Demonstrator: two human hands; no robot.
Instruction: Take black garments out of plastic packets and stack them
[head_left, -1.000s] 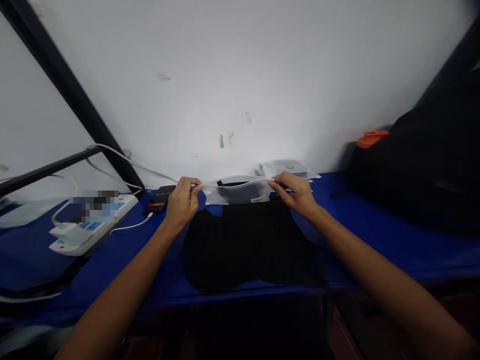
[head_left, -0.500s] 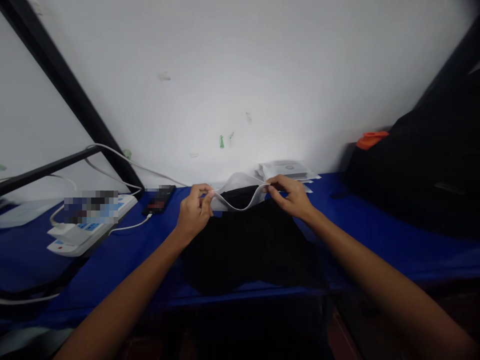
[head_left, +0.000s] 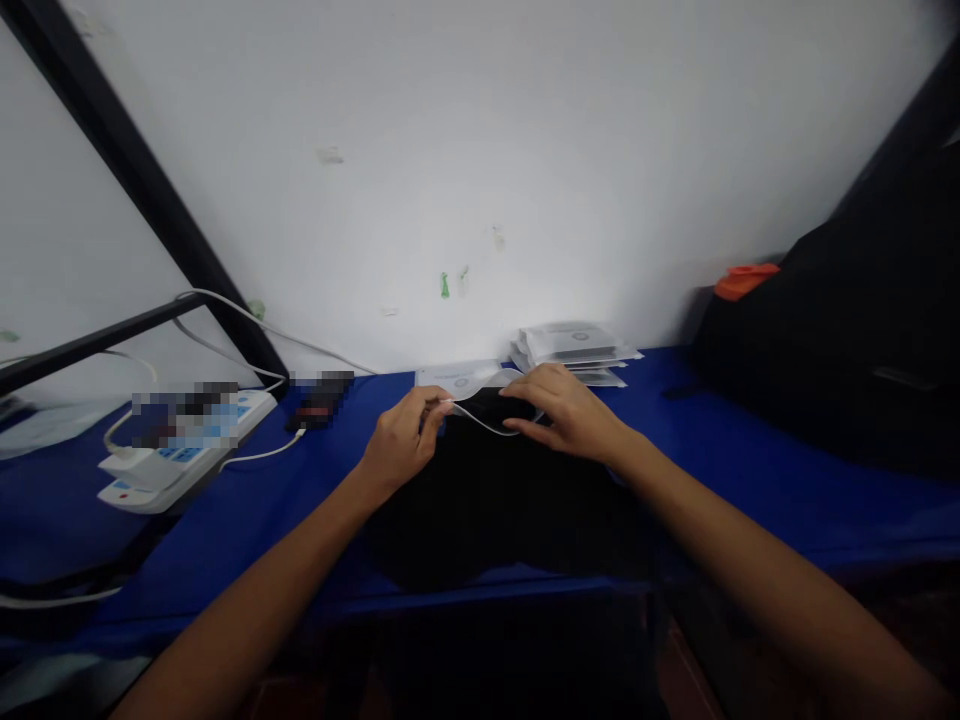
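Note:
A frosted white plastic bag (head_left: 495,379) is held with its mouth gaping. Inside the mouth shows something black (head_left: 484,405), perhaps folded cloth. My left hand (head_left: 409,435) is closed in a pinch on the left end of the bag's rim. At the right end, my right hand (head_left: 566,415) has thumb and fingers apart over the mouth, fingertips by the black contents. Below both hands a large black cloth (head_left: 517,510) is spread over the blue table; its folds are too dark to make out.
A stack of filled white bags (head_left: 577,345) lies against the wall. To the left are a power strip (head_left: 187,460) and a phone (head_left: 322,398) on a white cable. A big black bag or cloth heap (head_left: 840,340) with an orange piece (head_left: 746,281) fills the right side.
My right hand has let its pinch on the rim open and moved left over the mouth. The left hand has shifted slightly right and down with the bag, uncovering a printed white packet behind.

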